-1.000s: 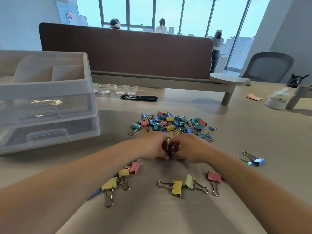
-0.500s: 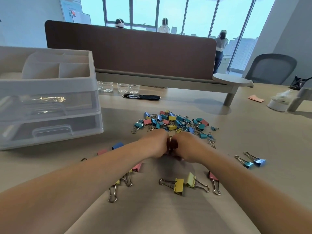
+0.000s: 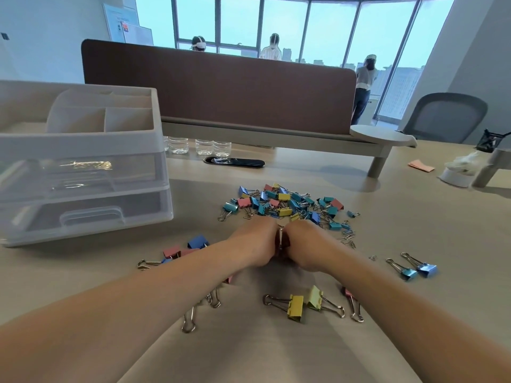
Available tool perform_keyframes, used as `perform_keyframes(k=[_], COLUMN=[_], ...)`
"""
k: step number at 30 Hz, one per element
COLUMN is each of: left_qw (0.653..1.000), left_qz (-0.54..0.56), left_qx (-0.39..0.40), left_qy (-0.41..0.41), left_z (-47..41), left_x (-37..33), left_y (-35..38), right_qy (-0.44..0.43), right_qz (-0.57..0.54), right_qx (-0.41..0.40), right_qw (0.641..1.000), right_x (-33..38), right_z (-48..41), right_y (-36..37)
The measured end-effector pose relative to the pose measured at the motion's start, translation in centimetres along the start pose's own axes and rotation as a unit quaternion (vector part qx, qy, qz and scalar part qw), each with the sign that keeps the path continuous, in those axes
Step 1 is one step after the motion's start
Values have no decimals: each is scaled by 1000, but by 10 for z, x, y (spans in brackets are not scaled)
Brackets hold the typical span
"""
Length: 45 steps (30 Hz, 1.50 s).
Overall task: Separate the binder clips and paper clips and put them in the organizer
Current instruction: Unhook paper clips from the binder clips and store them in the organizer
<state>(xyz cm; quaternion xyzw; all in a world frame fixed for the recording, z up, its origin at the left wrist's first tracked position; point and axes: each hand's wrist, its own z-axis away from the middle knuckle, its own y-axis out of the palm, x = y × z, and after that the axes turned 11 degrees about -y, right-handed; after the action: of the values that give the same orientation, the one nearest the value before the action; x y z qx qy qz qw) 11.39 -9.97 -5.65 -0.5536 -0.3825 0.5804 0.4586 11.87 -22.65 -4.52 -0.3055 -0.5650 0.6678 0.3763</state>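
Bright, hazy daylight pours in from the tall windows [image 3: 284, 23] on the far side, and the sky is washed pale. The desk [image 3: 414, 230] is evenly lit, with soft shadows under the raised shelf [image 3: 276, 134]. Glare streaks the organizer's [image 3: 83, 145] clear upper drawer. Wide-angle distortion tilts the window frames and stretches the near edges.

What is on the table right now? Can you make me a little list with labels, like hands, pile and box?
hands: left hand and right hand are pressed together, both gripping one clip
pile: heap of coloured clips just beyond the hands
paper clips: small silver ones, right of the hands
organizer: far left, drawers look shut
front: two yellow binder clips between the forearms
right: two blue binder clips lying apart from the pile
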Motion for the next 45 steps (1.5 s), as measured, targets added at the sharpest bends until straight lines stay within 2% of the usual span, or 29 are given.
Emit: perform_keyframes(k=[10,15,17,30,35,45], left_qw=[1000,999,998,999,997,989], left_qz=[-4,-11,-18,0,49,132], left_qx=[21,2,-8,-20,-22,-24], left_qy=[21,51,53,46,54,59], left_z=[4,2,3,13,10,21], left_x=[2,7,9,9,11,21], left_y=[-2,-1,-1,-17,-24,-50], right_qy=[1,15,19,10,4,-23], right_qz=[-5,37,42,-43,-128,-176], right_qx=[-18,65,75,-11,-56,-99], right_qw=[1000,997,996,999,990,979], right_x=[5,13,15,7,2,9], right_z=[7,4,4,6,8,15], right_y=[-3,-16,-17,-11,-17,-43])
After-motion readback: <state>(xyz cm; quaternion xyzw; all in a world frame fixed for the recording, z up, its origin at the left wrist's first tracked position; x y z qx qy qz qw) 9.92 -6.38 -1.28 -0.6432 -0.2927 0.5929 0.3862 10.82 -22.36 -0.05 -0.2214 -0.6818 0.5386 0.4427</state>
